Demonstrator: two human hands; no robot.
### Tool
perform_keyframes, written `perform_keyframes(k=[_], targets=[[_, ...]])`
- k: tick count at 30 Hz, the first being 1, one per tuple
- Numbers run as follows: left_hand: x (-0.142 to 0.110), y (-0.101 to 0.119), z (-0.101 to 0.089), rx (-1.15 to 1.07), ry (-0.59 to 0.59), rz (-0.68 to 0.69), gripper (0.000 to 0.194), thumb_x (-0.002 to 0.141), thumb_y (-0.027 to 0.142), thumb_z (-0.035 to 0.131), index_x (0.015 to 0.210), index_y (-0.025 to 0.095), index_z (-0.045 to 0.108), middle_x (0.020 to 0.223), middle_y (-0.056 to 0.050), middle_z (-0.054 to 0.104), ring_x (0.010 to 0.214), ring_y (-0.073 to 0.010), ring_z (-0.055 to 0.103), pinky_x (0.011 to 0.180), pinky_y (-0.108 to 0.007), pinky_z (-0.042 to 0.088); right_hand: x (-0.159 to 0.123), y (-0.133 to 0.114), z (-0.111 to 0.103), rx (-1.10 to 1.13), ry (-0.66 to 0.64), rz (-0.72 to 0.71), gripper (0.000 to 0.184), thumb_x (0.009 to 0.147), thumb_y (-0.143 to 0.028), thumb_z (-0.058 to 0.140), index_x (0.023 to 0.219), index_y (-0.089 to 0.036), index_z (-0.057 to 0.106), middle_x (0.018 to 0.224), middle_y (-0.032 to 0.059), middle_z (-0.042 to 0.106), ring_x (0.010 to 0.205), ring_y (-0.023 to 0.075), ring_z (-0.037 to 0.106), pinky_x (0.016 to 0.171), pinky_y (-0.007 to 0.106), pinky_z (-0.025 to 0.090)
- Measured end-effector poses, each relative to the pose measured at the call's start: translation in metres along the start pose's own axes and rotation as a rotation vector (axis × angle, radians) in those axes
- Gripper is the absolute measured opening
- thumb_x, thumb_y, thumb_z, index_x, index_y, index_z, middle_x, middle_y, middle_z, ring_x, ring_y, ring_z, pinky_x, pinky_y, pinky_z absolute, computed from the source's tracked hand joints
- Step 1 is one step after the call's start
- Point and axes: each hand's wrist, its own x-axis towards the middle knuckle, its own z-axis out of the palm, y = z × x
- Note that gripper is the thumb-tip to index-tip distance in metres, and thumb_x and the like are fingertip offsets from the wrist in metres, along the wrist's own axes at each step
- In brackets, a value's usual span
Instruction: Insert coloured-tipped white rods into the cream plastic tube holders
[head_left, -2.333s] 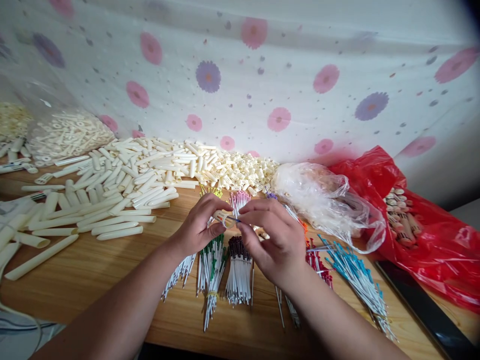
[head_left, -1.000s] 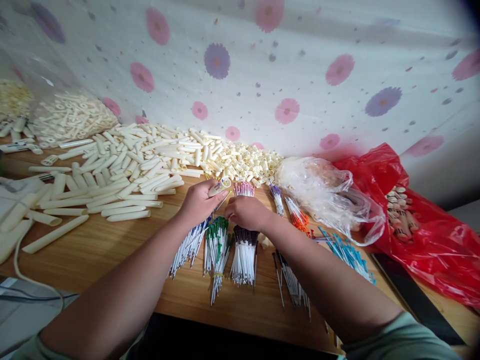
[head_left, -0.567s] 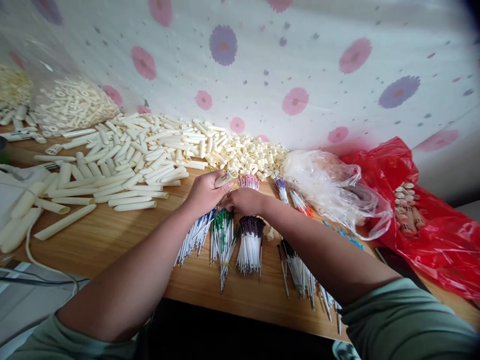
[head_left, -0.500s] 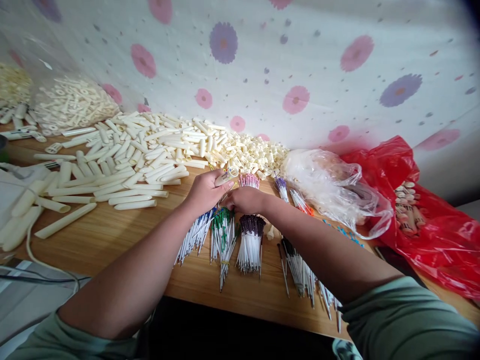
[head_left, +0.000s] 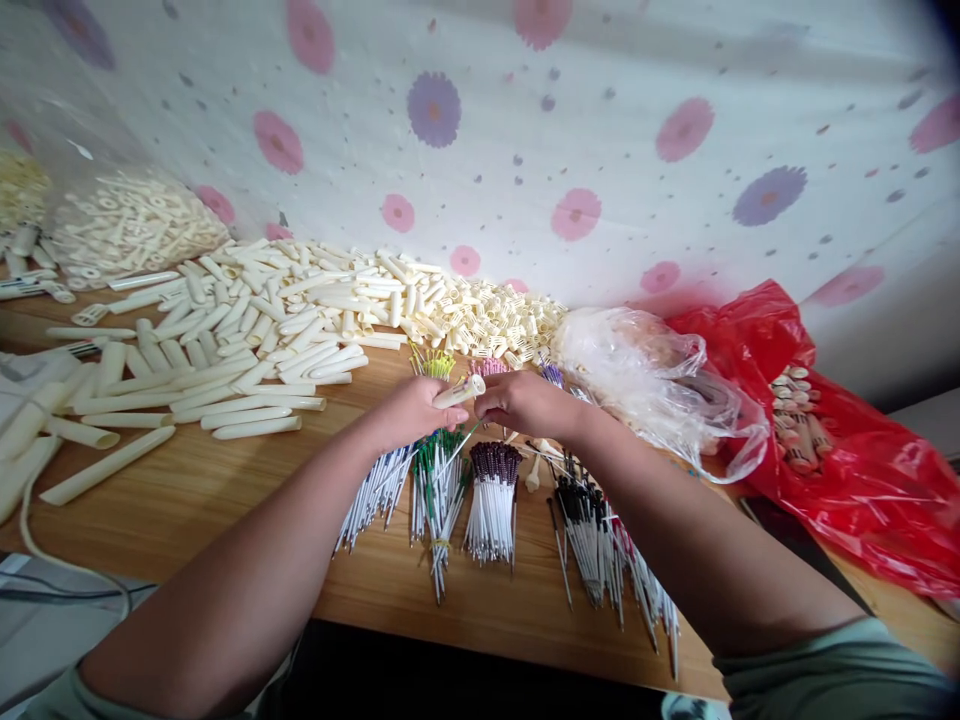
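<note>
My left hand (head_left: 414, 412) is closed around a cream plastic pen barrel (head_left: 457, 393), its open end facing up and to the right. Close beside it, my right hand (head_left: 521, 402) is pinched on a thin green-ended pen refill (head_left: 471, 436), mostly hidden by the fingers. Below the hands lie bundles of white refills: blue-ended (head_left: 375, 495), green-ended (head_left: 437, 480) with a band round it, and dark brown-ended (head_left: 493, 500). Yellow-ended refills (head_left: 430, 362) and pink-ended refills (head_left: 489, 367) show just behind the hands.
Loose cream pen barrels (head_left: 247, 330) are heaped at left, with short slotted cream parts (head_left: 495, 315) beside them. A clear bag of small parts (head_left: 135, 225) stands back left. Black-ended refills (head_left: 589, 540), a crumpled clear bag (head_left: 637, 370) and a red bag (head_left: 862, 470) lie at right.
My right hand has come away from over the green-ended bundle, now with a green-ended refill at its fingers. The barrel in my left hand is lower, and the yellow-ended refills are uncovered.
</note>
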Motion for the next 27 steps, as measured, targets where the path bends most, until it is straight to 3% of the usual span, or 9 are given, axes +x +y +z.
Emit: perform_keyframes(k=[3,6,11,14,19,23,27], targets=[[-0.002,0.004,0.000,0.010,-0.164,-0.013,0.018,0.070,0.034,0.065,0.067,0.017,0.065,0.061,-0.002,0.064,0.048,-0.0125,0.049,0.046,-0.024,0.034,-0.010,0.002,-0.001,0.097,0.120,0.009,0.018,0.082,-0.007,0.054,0.077,-0.016,0.068,0.078,0.0031,0.063,0.071,0.0123,0.056,0.064,0.024,0.039],[-0.006,0.010,-0.001,0.010,-0.254,-0.017,0.019,0.069,0.033,0.066,0.062,0.015,0.063,0.053,0.000,0.060,0.045,-0.0102,0.044,0.045,-0.023,0.032,-0.019,0.000,0.001,0.220,0.236,0.032,0.016,0.080,-0.005,0.056,0.073,-0.015,0.066,0.074,0.0031,0.063,0.069,0.0122,0.056,0.063,0.024,0.041],[-0.010,0.017,0.004,-0.137,-0.215,0.029,0.018,0.072,0.031,0.063,0.063,0.015,0.061,0.054,0.001,0.062,0.043,-0.0076,0.041,0.043,-0.021,0.028,-0.030,-0.019,0.021,0.639,0.582,0.284,0.003,0.075,-0.015,0.066,0.078,-0.016,0.065,0.071,0.0014,0.064,0.062,0.0106,0.056,0.057,0.024,0.045],[-0.012,0.020,0.010,-0.258,-0.168,0.084,0.020,0.074,0.032,0.063,0.066,0.014,0.061,0.057,0.001,0.063,0.043,-0.0065,0.041,0.043,-0.020,0.029,-0.034,-0.033,0.034,0.890,0.735,0.355,0.007,0.073,-0.023,0.070,0.077,-0.018,0.066,0.070,0.0006,0.066,0.061,0.0111,0.059,0.058,0.026,0.049],[-0.015,0.023,0.020,-0.364,-0.121,0.157,0.022,0.076,0.033,0.064,0.068,0.013,0.061,0.055,0.002,0.060,0.040,-0.0051,0.040,0.041,-0.019,0.026,-0.039,-0.053,0.038,1.059,0.847,0.410,0.008,0.074,-0.025,0.070,0.080,-0.021,0.071,0.076,0.0013,0.070,0.067,0.0121,0.063,0.065,0.029,0.053],[-0.015,0.020,0.026,-0.367,-0.086,0.209,0.023,0.078,0.034,0.064,0.068,0.014,0.061,0.053,0.003,0.057,0.042,-0.0054,0.039,0.042,-0.019,0.027,-0.038,-0.061,0.039,1.226,0.880,0.446,0.013,0.072,-0.027,0.071,0.082,-0.020,0.069,0.072,0.0003,0.068,0.063,0.0110,0.061,0.060,0.027,0.052],[-0.013,0.016,0.028,-0.282,-0.074,0.322,0.026,0.081,0.036,0.062,0.066,0.014,0.062,0.055,0.003,0.057,0.046,-0.0069,0.043,0.047,-0.021,0.035,-0.039,-0.063,0.035,1.050,0.878,0.445,0.011,0.076,-0.027,0.067,0.072,-0.017,0.064,0.064,-0.0007,0.062,0.056,0.0096,0.056,0.053,0.024,0.047]])
